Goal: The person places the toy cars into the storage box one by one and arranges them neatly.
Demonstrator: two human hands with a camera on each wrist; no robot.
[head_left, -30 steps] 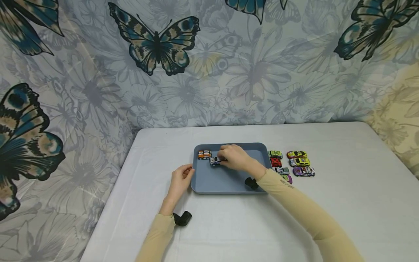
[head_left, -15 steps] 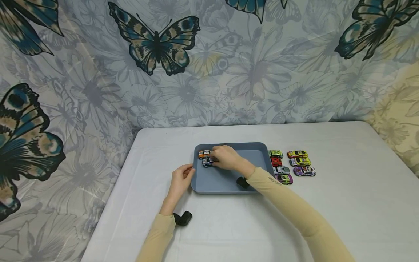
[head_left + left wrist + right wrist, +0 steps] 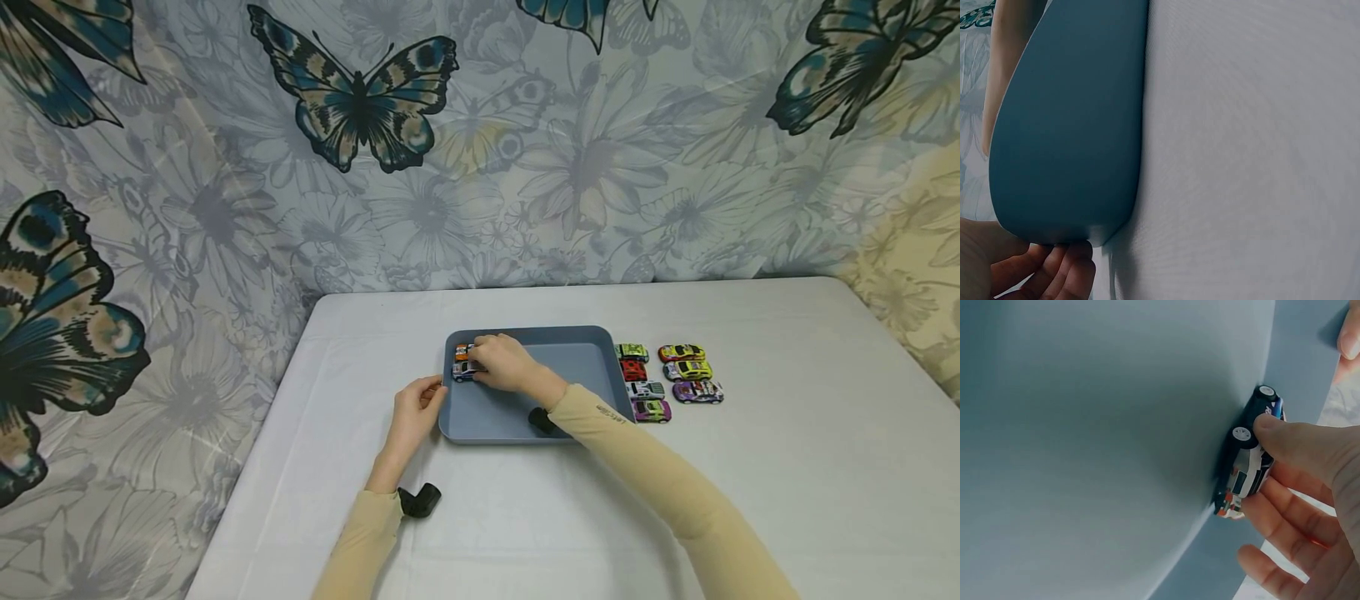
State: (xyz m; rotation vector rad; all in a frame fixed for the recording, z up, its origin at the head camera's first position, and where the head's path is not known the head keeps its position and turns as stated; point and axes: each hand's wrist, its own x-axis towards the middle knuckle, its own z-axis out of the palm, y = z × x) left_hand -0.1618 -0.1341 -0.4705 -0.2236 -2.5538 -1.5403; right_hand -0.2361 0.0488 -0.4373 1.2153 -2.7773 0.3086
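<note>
My right hand (image 3: 508,364) pinches a silver-and-black toy car (image 3: 462,372) at the tray's left end. The right wrist view shows my thumb on the side of this toy car (image 3: 1252,412), its wheels facing the camera. Just behind it is an orange-and-white toy car (image 3: 461,353), partly covered by my fingers. Both are inside the blue-grey tray (image 3: 517,425), by its left wall. My left hand (image 3: 414,410) holds the rim at that end; in the left wrist view its fingers (image 3: 1072,272) lie against the tray's outer wall (image 3: 1072,137).
Right of the tray, toy cars stand in two columns on the white-covered table (image 3: 787,467). The nearer column has a green car (image 3: 632,352), red car (image 3: 633,371), white car (image 3: 645,390) and purple-green car (image 3: 652,411). Farther right are yellow cars (image 3: 686,371) and a purple car (image 3: 697,392).
My right hand has moved left with the silver-and-black car, from right of the orange car to in front of it, by the left wall. My left hand has stayed put.
</note>
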